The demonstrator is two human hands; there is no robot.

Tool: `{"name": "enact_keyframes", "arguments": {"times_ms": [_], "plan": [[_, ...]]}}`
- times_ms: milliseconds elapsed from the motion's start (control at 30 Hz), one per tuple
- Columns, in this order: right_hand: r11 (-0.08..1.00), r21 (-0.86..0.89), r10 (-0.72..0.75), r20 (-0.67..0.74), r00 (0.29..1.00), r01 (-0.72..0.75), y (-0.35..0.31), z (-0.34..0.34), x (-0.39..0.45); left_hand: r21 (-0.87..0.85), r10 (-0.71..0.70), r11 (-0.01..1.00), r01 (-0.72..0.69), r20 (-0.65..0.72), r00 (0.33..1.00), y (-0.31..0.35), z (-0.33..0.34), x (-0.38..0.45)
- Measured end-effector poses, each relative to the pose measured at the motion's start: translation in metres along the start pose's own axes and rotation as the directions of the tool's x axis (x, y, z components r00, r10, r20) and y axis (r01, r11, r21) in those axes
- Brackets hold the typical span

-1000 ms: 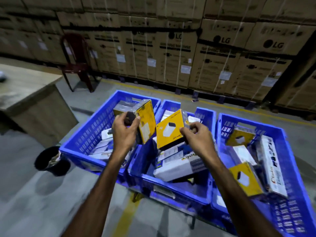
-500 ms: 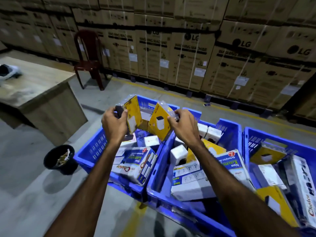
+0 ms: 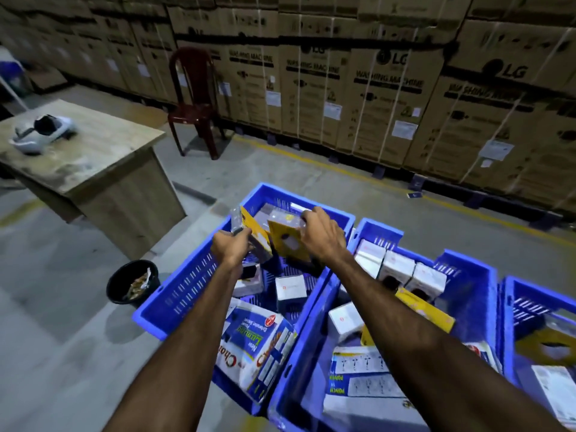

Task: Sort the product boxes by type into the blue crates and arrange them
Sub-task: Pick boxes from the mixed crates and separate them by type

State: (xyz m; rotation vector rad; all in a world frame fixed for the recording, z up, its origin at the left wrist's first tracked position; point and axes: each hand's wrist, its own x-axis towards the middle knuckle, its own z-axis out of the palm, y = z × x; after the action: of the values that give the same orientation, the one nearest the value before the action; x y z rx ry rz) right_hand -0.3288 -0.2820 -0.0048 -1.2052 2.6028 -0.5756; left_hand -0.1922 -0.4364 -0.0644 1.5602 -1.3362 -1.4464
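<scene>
Reaching over the far half of the left blue crate (image 3: 190, 285), both hands hold yellow product packs side by side, close together near the frame's centre. The left hand (image 3: 229, 249) grips the left yellow pack (image 3: 254, 236), its fingers curled round the pack's lower edge; the pack stands tilted with its clear blister side toward ten o'clock. The right hand (image 3: 322, 236) grasps the right yellow pack (image 3: 285, 243) from above, fingers hooked over its top edge, the yellow face with a white plug picture turned toward the camera. The two packs nearly touch; whether they actually meet cannot be told.

Below them, part of the crate's slotted floor shows bare between a small white box (image 3: 290, 289) and the far wall. At six o'clock in this crate a blue-and-white extension-socket box (image 3: 258, 347) leans over the near rim. The middle blue crate (image 3: 467, 275), at four o'clock, butts against the left one along a shared edge and holds a row of white boxes (image 3: 402, 271) and a punch box (image 3: 361, 378). A third blue crate (image 3: 530, 304) sits at three o'clock.

Open concrete floor (image 3: 62, 307) spreads toward nine o'clock, with a black bin (image 3: 132, 283) just beside the left crate's outer wall, a wooden desk (image 3: 103, 169) at ten o'clock and a red chair (image 3: 193, 101) at eleven.
</scene>
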Motion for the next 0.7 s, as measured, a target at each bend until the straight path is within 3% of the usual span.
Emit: {"name": "enact_keyframes", "arguments": {"times_ms": [267,367,533,700], "plan": [[0.989,0.047,0.142,-0.013,0.99,-0.141,0.032,0.029,-0.016,0.103,0.017,0.994,-0.042,0.233,0.972,-0.042,-0.008,0.014],[0.986,0.043,0.162,-0.066,0.985,-0.159,0.025,0.038,-0.035,0.241,0.106,0.951,-0.193,0.332,0.937,-0.048,-0.026,0.029],[0.995,0.044,0.098,-0.127,0.987,-0.093,0.005,0.059,-0.067,0.381,0.233,0.79,-0.48,0.537,0.811,-0.05,-0.057,0.039],[0.997,0.067,0.042,-0.004,0.999,-0.042,-0.01,0.076,-0.083,0.45,0.199,0.604,-0.658,0.714,0.671,-0.058,-0.074,0.059]]}}
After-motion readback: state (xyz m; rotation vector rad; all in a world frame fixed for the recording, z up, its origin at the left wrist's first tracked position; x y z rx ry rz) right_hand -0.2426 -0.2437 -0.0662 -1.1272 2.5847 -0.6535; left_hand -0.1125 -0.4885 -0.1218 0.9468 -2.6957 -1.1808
